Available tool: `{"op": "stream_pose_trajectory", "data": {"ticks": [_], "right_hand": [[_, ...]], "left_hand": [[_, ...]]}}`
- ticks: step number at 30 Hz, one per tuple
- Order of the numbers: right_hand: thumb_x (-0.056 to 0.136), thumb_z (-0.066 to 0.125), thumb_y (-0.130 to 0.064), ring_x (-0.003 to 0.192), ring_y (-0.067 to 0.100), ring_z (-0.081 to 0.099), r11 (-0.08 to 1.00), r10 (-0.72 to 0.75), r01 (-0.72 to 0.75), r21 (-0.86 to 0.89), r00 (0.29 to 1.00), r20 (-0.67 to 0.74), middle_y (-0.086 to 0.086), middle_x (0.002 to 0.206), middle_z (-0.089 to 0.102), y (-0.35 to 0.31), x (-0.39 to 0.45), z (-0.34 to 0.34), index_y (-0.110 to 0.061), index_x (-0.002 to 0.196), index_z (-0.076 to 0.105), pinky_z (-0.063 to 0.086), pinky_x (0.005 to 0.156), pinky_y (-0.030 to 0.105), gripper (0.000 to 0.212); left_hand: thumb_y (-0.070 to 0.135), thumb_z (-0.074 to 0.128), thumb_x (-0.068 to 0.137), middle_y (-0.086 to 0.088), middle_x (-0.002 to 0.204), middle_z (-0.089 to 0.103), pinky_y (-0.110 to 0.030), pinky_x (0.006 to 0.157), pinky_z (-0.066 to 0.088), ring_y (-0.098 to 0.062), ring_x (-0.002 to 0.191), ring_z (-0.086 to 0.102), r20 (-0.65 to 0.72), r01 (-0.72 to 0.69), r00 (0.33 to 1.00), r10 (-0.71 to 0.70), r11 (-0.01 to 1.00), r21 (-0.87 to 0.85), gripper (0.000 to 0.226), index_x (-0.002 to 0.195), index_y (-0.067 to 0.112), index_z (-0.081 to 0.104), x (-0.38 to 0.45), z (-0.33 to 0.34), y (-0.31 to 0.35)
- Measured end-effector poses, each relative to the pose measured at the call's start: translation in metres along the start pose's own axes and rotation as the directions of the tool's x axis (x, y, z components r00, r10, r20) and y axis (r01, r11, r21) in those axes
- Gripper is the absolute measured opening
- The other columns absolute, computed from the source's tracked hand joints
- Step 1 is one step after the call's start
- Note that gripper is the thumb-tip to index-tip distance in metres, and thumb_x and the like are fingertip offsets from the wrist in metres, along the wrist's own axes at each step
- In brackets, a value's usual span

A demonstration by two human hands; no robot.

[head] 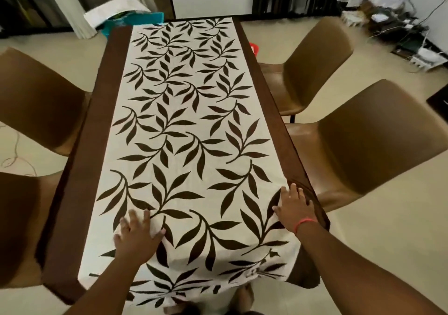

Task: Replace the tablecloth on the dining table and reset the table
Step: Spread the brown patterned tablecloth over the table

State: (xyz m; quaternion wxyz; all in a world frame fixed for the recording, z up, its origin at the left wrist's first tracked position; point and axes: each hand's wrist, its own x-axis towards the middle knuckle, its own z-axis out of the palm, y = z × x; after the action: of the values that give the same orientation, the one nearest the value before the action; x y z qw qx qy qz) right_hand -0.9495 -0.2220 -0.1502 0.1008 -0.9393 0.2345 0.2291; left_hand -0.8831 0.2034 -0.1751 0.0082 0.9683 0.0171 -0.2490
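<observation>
Tablecloth (184, 130) under both flat hands

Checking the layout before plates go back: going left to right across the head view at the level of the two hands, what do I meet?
Near left chair → brown cloth border → left hand on the leaf-print tablecloth → right hand at the cloth's right edge → near right chair.

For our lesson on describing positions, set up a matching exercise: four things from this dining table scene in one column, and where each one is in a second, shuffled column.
Things:
1. left hand
2. right hand
3. teal cloth
4. red object

Places:
A. on the floor past the table's right edge
B. flat on the leaf-patterned tablecloth, near end
C. beyond the table's far left corner
D. on the cloth's right edge

Pairs: 1-B, 2-D, 3-C, 4-A
</observation>
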Motion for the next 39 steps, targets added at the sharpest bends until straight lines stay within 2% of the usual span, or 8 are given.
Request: {"op": "stream_pose_trajectory", "data": {"ticks": [2, 4, 7, 10, 23, 26, 33, 39], "right_hand": [[0.098, 0.043, -0.051, 0.152, 0.03, 0.011, 1.0, -0.023, 0.022, -0.014, 0.996, -0.087, 0.011, 0.164, 0.013, -0.002, 0.0, -0.001, -0.023, 0.157, 0.017, 0.022, 0.119, 0.055, 0.07], [0.097, 0.043, -0.053, 0.152, 0.031, 0.012, 0.997, -0.056, 0.05, -0.051, 0.99, -0.13, 0.01, 0.164, 0.014, -0.004, -0.001, 0.003, -0.025, 0.156, 0.018, 0.023, 0.119, 0.055, 0.07], [0.097, 0.042, -0.054, 0.152, 0.032, 0.007, 0.999, -0.032, 0.029, -0.039, 0.996, -0.082, 0.009, 0.164, 0.01, -0.009, 0.0, 0.014, -0.026, 0.156, 0.016, 0.021, 0.119, 0.057, 0.071], [0.096, 0.04, -0.057, 0.151, 0.034, 0.008, 0.999, 0.013, -0.018, -0.047, 0.995, -0.099, 0.011, 0.164, 0.011, -0.01, 0.001, 0.022, -0.023, 0.155, 0.018, 0.022, 0.117, 0.058, 0.072], [0.096, 0.037, -0.061, 0.151, 0.037, 0.007, 0.997, 0.034, -0.04, -0.071, 0.996, -0.076, 0.015, 0.164, 0.008, -0.045, 0.003, 0.032, -0.02, 0.157, 0.012, 0.021, 0.117, 0.059, 0.078], [0.096, 0.036, -0.061, 0.151, 0.037, 0.008, 0.996, 0.03, -0.037, -0.08, 0.996, -0.088, 0.015, 0.164, 0.009, -0.048, -0.002, 0.032, -0.019, 0.157, 0.013, 0.022, 0.118, 0.059, 0.079], [0.095, 0.038, -0.063, 0.151, 0.036, 0.009, 0.997, 0.001, -0.01, -0.072, 0.992, -0.126, 0.012, 0.164, 0.009, -0.049, -0.005, 0.027, -0.023, 0.156, 0.015, 0.021, 0.117, 0.059, 0.077], [0.096, 0.036, -0.063, 0.152, 0.035, 0.003, 0.998, -0.012, 0.009, -0.063, 0.998, -0.058, 0.01, 0.166, 0.004, -0.045, -0.005, 0.026, -0.025, 0.157, 0.01, 0.018, 0.119, 0.058, 0.077]], "left_hand": [[0.076, 0.037, 0.087, -0.013, 0.166, -0.001, -0.061, 0.116, 0.021, -0.04, 0.151, 0.002, -0.047, -0.009, 0.999, 0.008, 1.0, -0.018, 0.087, 0.157, 0.031, 0.01, -0.002, -0.002, -0.002], [0.076, 0.039, 0.087, -0.012, 0.166, 0.003, -0.061, 0.115, 0.023, -0.038, 0.151, 0.004, -0.089, -0.016, 0.996, 0.012, 0.999, -0.041, 0.086, 0.156, 0.032, 0.015, -0.004, -0.004, -0.005], [0.076, 0.032, 0.088, -0.008, 0.166, -0.007, -0.061, 0.118, 0.017, -0.035, 0.152, -0.005, -0.045, 0.005, 0.999, -0.006, 1.0, -0.031, 0.087, 0.158, 0.033, 0.003, -0.008, -0.004, -0.014], [0.08, 0.027, 0.087, -0.002, 0.165, -0.017, -0.062, 0.118, 0.011, -0.03, 0.152, -0.014, 0.005, -0.011, 1.0, 0.011, 1.0, -0.024, 0.088, 0.156, 0.037, -0.007, -0.008, -0.005, -0.02], [0.078, 0.031, 0.087, 0.006, 0.162, -0.027, -0.066, 0.116, 0.002, -0.023, 0.15, -0.023, 0.074, 0.003, 0.997, 0.003, 0.996, -0.086, 0.088, 0.153, 0.043, -0.015, -0.007, -0.017, -0.062], [0.077, 0.032, 0.088, 0.005, 0.163, -0.026, -0.066, 0.117, 0.004, -0.024, 0.15, -0.022, 0.065, -0.003, 0.998, 0.008, 0.997, -0.075, 0.088, 0.154, 0.041, -0.014, -0.006, -0.017, -0.065], [0.076, 0.033, 0.089, -0.003, 0.166, -0.009, -0.061, 0.119, 0.01, -0.031, 0.153, -0.007, -0.066, -0.049, 0.997, 0.049, 0.999, 0.012, 0.087, 0.157, 0.035, -0.001, -0.006, -0.02, -0.058], [0.077, 0.035, 0.088, -0.003, 0.166, -0.012, -0.059, 0.119, 0.016, -0.032, 0.152, -0.007, 0.003, -0.057, 0.998, 0.057, 0.998, 0.016, 0.089, 0.157, 0.034, -0.001, -0.002, -0.02, -0.06]]}}
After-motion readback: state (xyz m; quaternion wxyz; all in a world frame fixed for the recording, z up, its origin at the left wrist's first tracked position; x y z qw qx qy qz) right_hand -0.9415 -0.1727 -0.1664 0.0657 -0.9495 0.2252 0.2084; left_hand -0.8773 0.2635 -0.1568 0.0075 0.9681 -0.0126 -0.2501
